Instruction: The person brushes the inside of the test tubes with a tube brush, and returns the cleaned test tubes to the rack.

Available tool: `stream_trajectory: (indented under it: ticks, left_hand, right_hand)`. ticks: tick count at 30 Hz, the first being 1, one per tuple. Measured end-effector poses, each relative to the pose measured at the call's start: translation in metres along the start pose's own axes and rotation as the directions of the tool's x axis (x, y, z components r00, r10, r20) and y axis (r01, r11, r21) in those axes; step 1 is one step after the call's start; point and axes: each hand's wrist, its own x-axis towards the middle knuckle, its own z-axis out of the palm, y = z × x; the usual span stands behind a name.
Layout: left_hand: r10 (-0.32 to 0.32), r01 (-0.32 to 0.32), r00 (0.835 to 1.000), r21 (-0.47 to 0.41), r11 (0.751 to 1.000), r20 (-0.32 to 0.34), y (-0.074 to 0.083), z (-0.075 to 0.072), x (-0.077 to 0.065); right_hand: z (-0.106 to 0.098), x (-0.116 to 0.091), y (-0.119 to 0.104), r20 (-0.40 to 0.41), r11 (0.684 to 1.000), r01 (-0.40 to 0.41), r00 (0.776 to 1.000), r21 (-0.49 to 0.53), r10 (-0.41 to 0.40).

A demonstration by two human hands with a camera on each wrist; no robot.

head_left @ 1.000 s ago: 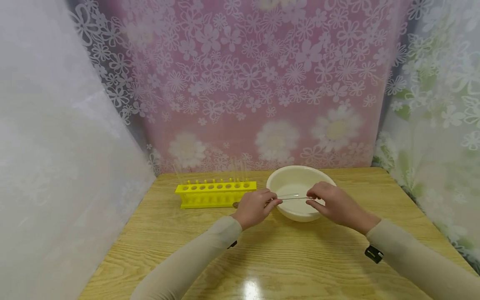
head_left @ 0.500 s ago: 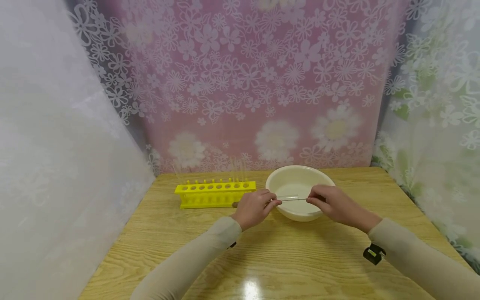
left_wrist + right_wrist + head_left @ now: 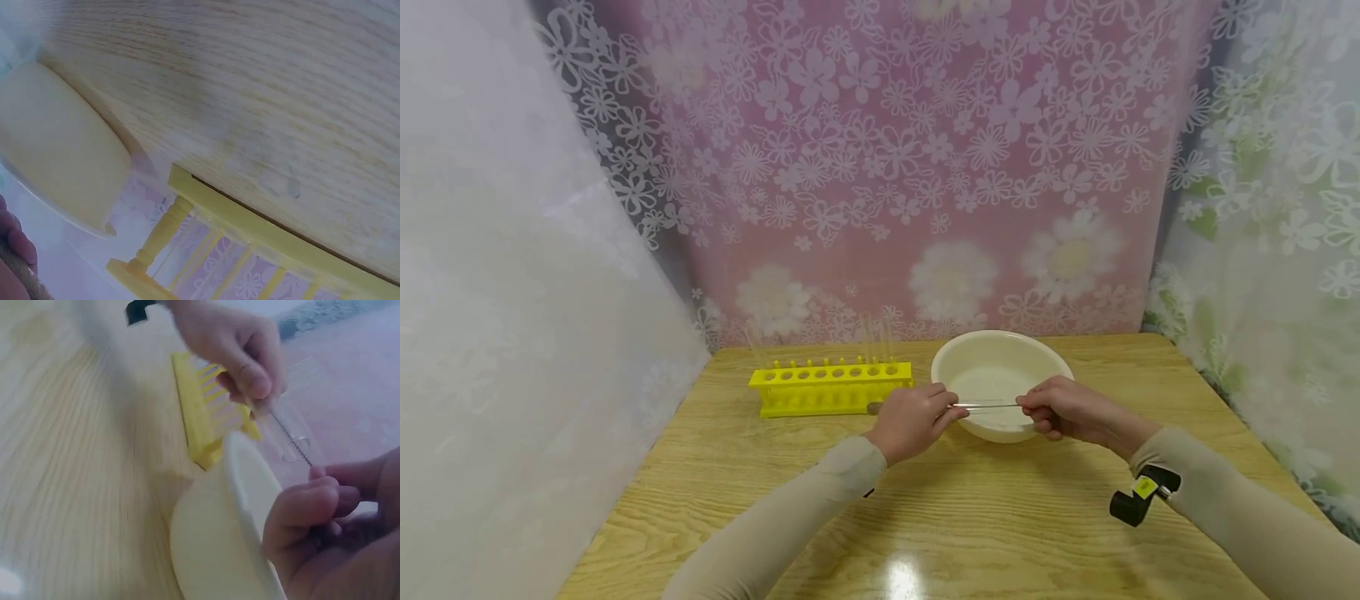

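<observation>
Over the near side of the white basin (image 3: 958,354), my left hand (image 3: 913,421) grips a clear glass test tube (image 3: 306,442). A test tube brush runs along it, its twisted wire handle (image 3: 289,434) coming out through the tube's open mouth. The brush's brownish bristle end (image 3: 874,408) shows left of my left hand, and its bristles (image 3: 28,275) appear beside the fingers in the left wrist view. My right hand (image 3: 1067,408) pinches the far end of the wire between thumb and fingers. Most of the tube's length is hidden in my left hand.
A yellow test tube rack (image 3: 827,377) stands left of the basin, with several clear tubes (image 3: 883,337) upright or leaning in it. Wooden tabletop (image 3: 925,517) stretches in front. Flowered curtains (image 3: 925,167) hang behind and at both sides.
My right hand has rolled over at the wrist, turning its strap and camera, and shifted slightly down while keeping the wire pinched. The left hand has stayed nearly in place, moving slightly right.
</observation>
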Motion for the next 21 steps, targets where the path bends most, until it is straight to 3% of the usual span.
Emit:
stream_trajectory:
  ticks: [2, 4, 6, 7, 8, 9, 10, 12, 13, 14, 15, 16, 17, 18, 19, 21]
  left_hand:
    - [-0.003, 0.003, 1.000, -0.004, 1.000, -0.001, 0.000, 0.000, 0.000]
    - [-0.019, 0.019, 1.000, -0.019, 1.000, 0.004, 0.000, -0.001, 0.000]
    - [-0.039, 0.040, 0.999, -0.045, 0.998, 0.010, -0.001, -0.002, 0.000]
    - [-0.053, 0.053, 0.999, -0.059, 0.997, 0.015, -0.001, -0.002, 0.000]
    - [-0.067, 0.068, 0.998, -0.070, 0.995, 0.020, -0.002, -0.002, 0.000]
    - [-0.081, 0.083, 0.996, -0.080, 0.993, 0.026, -0.002, -0.003, 0.001]
    - [-0.092, 0.094, 0.995, -0.087, 0.992, 0.029, -0.003, -0.003, 0.000]
    - [-0.105, 0.108, 0.994, -0.094, 0.990, 0.031, -0.004, -0.003, 0.000]
    - [-0.107, 0.109, 0.994, -0.093, 0.990, 0.029, -0.005, -0.003, 0.000]
    - [-0.105, 0.107, 0.994, -0.094, 0.990, 0.025, -0.005, -0.003, -0.001]
    - [-0.101, 0.103, 0.995, -0.098, 0.990, 0.020, -0.005, -0.003, -0.001]
    - [-0.096, 0.097, 0.995, -0.099, 0.990, 0.014, -0.005, -0.003, -0.001]
    - [-0.092, 0.092, 0.996, -0.099, 0.991, 0.008, -0.005, -0.003, -0.002]
    - [-0.089, 0.089, 0.996, -0.099, 0.991, 0.003, -0.005, -0.003, -0.002]
    - [-0.086, 0.086, 0.996, -0.099, 0.991, -0.001, -0.005, -0.003, -0.002]
    - [-0.084, 0.083, 0.996, -0.096, 0.992, -0.005, -0.006, -0.003, -0.002]
  right_hand:
    - [0.000, 0.000, -0.001, -0.016, 0.999, 0.010, 1.000, -0.046, -0.011]
    - [0.000, 0.001, 0.000, -0.079, 0.986, 0.055, 0.995, -0.160, -0.068]
    - [0.002, 0.000, 0.001, -0.152, 0.932, 0.128, 0.970, -0.338, -0.188]
    - [0.003, 0.000, 0.003, -0.179, 0.877, 0.167, 0.946, -0.450, -0.271]
    - [0.005, 0.000, 0.004, -0.186, 0.797, 0.206, 0.911, -0.569, -0.368]
    - [0.007, 0.000, 0.006, -0.163, 0.685, 0.248, 0.864, -0.685, -0.477]
    - [0.008, 0.000, 0.007, -0.115, 0.545, 0.281, 0.805, -0.790, -0.582]
    - [0.010, 0.001, 0.010, 0.041, 0.210, 0.294, 0.662, -0.932, -0.748]
    - [0.010, 0.001, 0.010, 0.132, 0.044, 0.272, 0.593, -0.961, -0.794]
    - [0.009, 0.002, 0.011, 0.219, -0.102, 0.242, 0.529, -0.965, -0.820]
    - [0.009, 0.002, 0.012, 0.297, -0.217, 0.215, 0.481, -0.952, -0.825]
    - [0.008, 0.002, 0.012, 0.359, -0.305, 0.190, 0.449, -0.933, -0.818]
    - [0.008, 0.002, 0.013, 0.406, -0.369, 0.171, 0.432, -0.914, -0.805]
    - [0.008, 0.002, 0.013, 0.439, -0.413, 0.156, 0.423, -0.897, -0.793]
    - [0.007, 0.002, 0.013, 0.454, -0.433, 0.149, 0.421, -0.889, -0.786]
    - [0.007, 0.002, 0.014, 0.456, -0.427, 0.167, 0.422, -0.889, -0.784]
